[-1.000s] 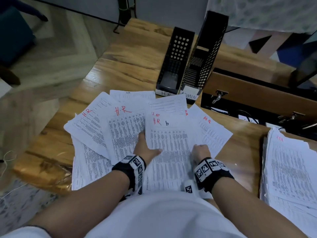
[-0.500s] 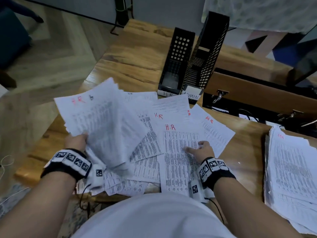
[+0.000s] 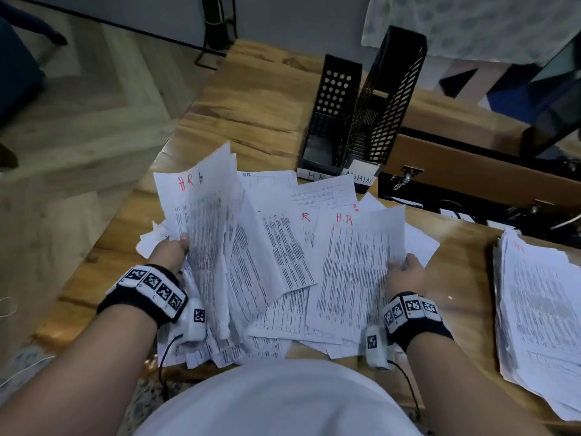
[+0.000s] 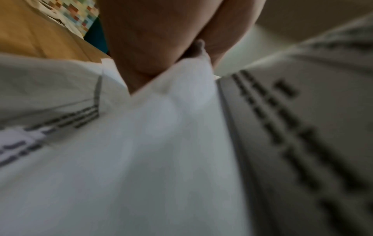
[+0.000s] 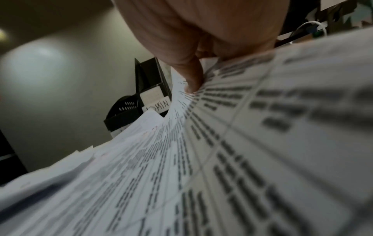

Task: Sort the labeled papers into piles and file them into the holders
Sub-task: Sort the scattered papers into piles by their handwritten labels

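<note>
A loose spread of printed papers (image 3: 276, 256) marked "HR" in red covers the near table. My left hand (image 3: 176, 250) grips a raised bundle of HR sheets (image 3: 201, 215) at its left edge, thumb on top; the left wrist view shows blurred paper (image 4: 161, 143) under the hand (image 4: 161, 47). My right hand (image 3: 405, 272) pinches the right edge of another HR sheet (image 3: 355, 262), lifted and curled up; the thumb (image 5: 191, 76) presses on that sheet (image 5: 242, 143). Two black mesh holders stand behind, labelled HR (image 3: 333, 114) and ADMIN (image 3: 386, 99).
A second stack of papers (image 3: 540, 309) lies at the table's right edge. A brown box with latches (image 3: 471, 171) and cables sits behind it. The wooden table (image 3: 245, 114) drops off to the floor on the left.
My left hand has swung its bundle back toward the middle and upright. My right hand went from resting flat on the HR sheet to pinching and lifting its right edge.
</note>
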